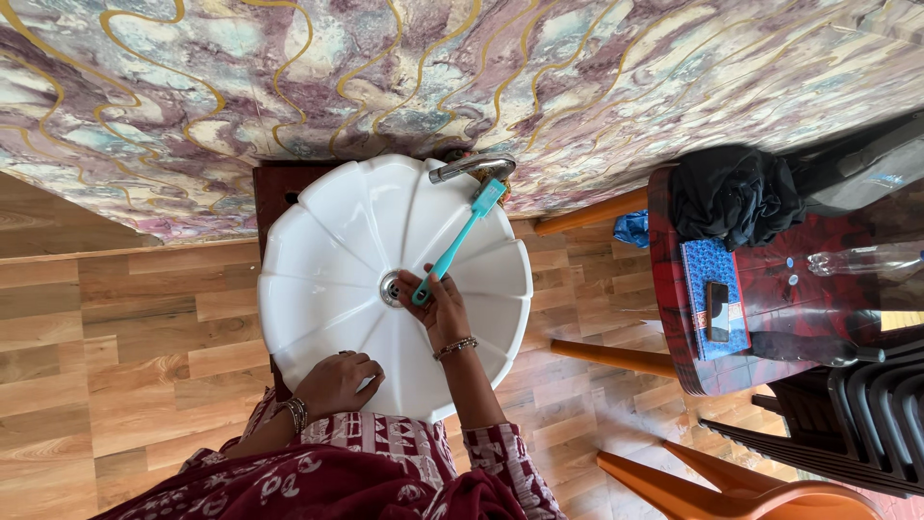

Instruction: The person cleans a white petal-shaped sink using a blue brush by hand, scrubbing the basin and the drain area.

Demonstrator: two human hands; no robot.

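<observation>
The near rim of the white basin (318,289) disappears under the left hand (337,382) and the patterned sleeves, and whatever that hand presses against the rim is too covered to make out. The brush head of the teal toothbrush (460,239) overlaps the tap (472,166), so contact cannot be told. At the right, the orange chair (741,491) and the stacked dark chairs (857,414) are cut off by the frame's edge.

The right hand (438,306) holds a turquoise plastic brush (460,237) over the white scalloped ceramic basin (318,260), while the left hand (337,382) rests on its rim.
</observation>
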